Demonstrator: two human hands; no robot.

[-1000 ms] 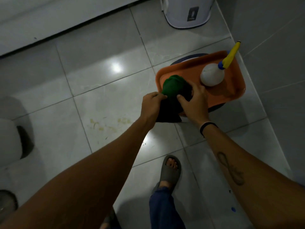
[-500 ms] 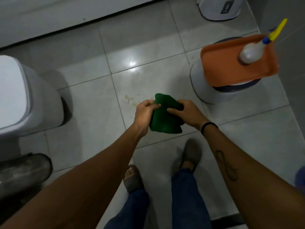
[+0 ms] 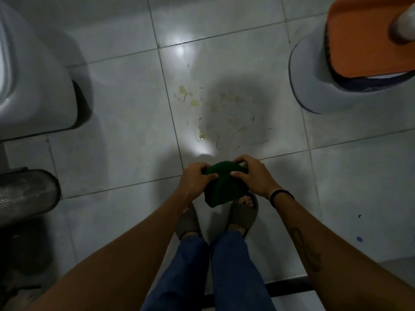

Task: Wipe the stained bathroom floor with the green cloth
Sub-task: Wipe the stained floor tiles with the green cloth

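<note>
I hold the green cloth (image 3: 222, 187) bunched up in the air over my feet, my left hand (image 3: 195, 178) gripping its left side and my right hand (image 3: 253, 176) its right. Both hands pinch the fabric with thumbs on top. The stain (image 3: 215, 113), yellowish blotches with thin dark strands, lies on the pale tiled floor (image 3: 125, 122) just beyond the cloth. The cloth does not touch the floor.
A white toilet (image 3: 33, 81) stands at the left, with a metal bin (image 3: 24, 194) below it. At the upper right an orange tray (image 3: 359, 41) rests on a grey stool (image 3: 312, 84). My slippered feet (image 3: 242, 212) stand under the cloth.
I have carried the cloth from the orange tray back toward my body with both hands. My view has tilted down, so the stain now lies right in front of me.
</note>
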